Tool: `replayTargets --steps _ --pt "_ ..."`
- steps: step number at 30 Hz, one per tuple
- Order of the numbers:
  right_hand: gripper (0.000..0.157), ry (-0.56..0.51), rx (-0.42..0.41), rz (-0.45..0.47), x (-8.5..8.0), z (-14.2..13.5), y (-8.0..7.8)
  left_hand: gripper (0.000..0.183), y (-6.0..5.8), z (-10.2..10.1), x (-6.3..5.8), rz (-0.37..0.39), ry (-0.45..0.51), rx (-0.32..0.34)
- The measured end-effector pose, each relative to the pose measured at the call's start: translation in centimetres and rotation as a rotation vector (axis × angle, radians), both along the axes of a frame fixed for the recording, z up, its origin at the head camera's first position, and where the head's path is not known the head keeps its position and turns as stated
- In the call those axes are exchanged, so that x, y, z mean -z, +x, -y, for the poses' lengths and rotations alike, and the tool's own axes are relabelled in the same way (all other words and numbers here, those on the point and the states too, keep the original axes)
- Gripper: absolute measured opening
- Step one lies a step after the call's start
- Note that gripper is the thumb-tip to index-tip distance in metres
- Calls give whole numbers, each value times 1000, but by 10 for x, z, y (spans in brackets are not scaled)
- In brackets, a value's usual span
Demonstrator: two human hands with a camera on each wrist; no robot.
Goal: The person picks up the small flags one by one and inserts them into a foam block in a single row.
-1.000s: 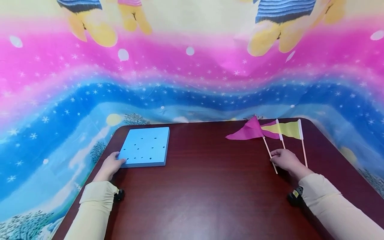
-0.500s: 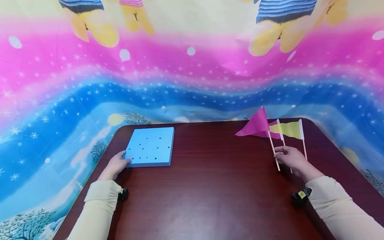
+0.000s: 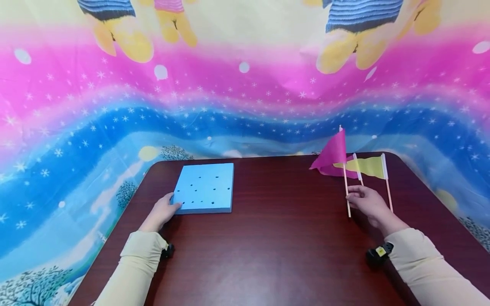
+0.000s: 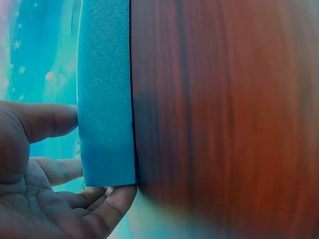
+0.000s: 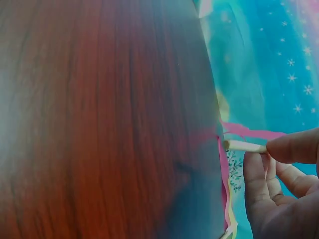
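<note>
At the near left corner of a light blue foam board (image 3: 204, 187) with several small holes is my left hand (image 3: 161, 213). In the left wrist view its thumb (image 4: 52, 122) lies against the board's top edge, while the fingers curl at its left side. My right hand (image 3: 370, 207) pinches the wooden stick of a pink pennant flag (image 3: 334, 148) between thumb and fingertips, holding it nearly upright. The stick's lower end (image 5: 239, 146) sticks out from the fingers in the right wrist view. Behind that hand lie a yellow flag (image 3: 371, 166) and another pink flag (image 3: 334, 171), partly covered.
The dark brown wooden table (image 3: 268, 246) has a rounded far edge. A printed cloth backdrop (image 3: 245, 97) in pink and blue hangs close behind it. Small black devices sit at both wrists.
My left hand and the foam board have slid to the right across the table. In my right hand the pink flag has gone from leaning to nearly upright.
</note>
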State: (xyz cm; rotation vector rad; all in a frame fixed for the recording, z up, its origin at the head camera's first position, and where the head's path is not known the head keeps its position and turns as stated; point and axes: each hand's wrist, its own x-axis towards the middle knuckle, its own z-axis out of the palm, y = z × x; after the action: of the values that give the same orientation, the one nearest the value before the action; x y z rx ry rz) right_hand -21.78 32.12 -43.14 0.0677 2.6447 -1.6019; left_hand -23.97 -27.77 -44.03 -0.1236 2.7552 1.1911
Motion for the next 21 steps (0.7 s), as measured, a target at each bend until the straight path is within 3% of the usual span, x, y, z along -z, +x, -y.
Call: replayTargets --steps 10,21 --pt "40 -73 18 -52 0 9 -2 66 -1 -32 1 -43 -37 39" --pt "17 -421 19 -102 -4 24 -9 68 -6 -52 5 -53 -58 54"
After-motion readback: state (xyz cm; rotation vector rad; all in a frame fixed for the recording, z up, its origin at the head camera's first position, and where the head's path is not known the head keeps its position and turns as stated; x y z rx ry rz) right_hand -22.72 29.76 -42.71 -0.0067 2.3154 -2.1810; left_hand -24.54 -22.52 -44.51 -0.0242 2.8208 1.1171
